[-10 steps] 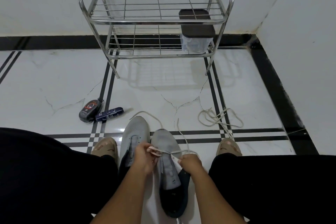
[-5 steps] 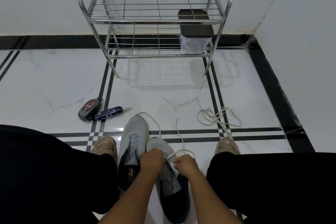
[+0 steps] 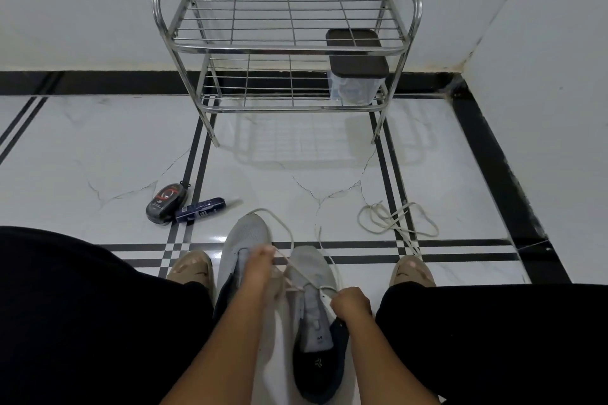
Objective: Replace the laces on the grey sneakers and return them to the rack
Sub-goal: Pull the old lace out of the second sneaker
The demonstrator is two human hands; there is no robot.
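The hands have been drawn apart since half a second ago: the left hand (image 3: 260, 265) raised off the right sneaker (image 3: 312, 309), pulling the lace (image 3: 297, 276) taut; the right hand (image 3: 350, 304) kept low beside it.

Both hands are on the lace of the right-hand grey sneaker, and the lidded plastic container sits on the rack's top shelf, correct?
Not quite. The head view shows the lidded container on the rack's lower shelf, not the top. Both the left hand and the right hand do hold the lace over the right-hand sneaker.
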